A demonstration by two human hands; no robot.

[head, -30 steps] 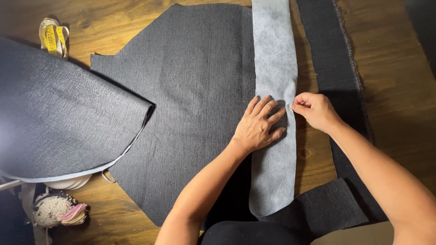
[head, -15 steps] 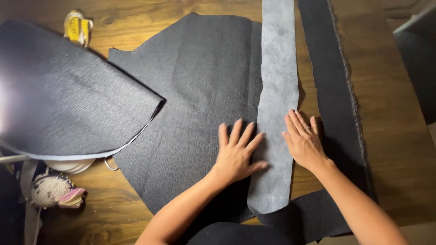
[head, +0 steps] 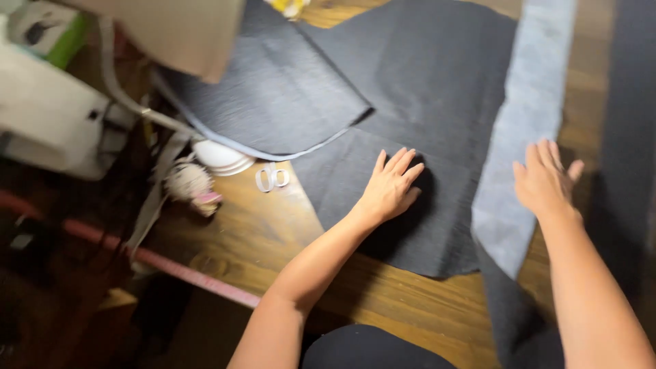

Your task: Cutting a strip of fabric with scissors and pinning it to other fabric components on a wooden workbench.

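**Two flat hands on the cut cloth, the pale strip running away between them**

The left hand (head: 391, 186) is lying open, palm down, fingers spread, pressing on the dark grey fabric panel (head: 417, 116). The right hand (head: 545, 181) is also open, fingers together and reaching forward, and it is hovering over or just touching the right edge of the light grey strip (head: 526, 130); whether it is making contact cannot be told. Neither hand is gripping anything.

The strip is lying immediately left of the right hand and well to the right of the left hand, so the right hand is the nearer one. Its long axis is running away from the person, leaning slightly rightward at the far end, with its near end lying just below and left of the right wrist.

Beyond the left hand a second dark fabric piece (head: 273, 96) is overlapping the panel. Further left of that hand, on the wooden table (head: 273, 239), a small white clip (head: 271, 178), a white bowl (head: 220, 157) and a pincushion-like ball (head: 190, 184) are sitting. Nothing is lying between either hand and the strip.
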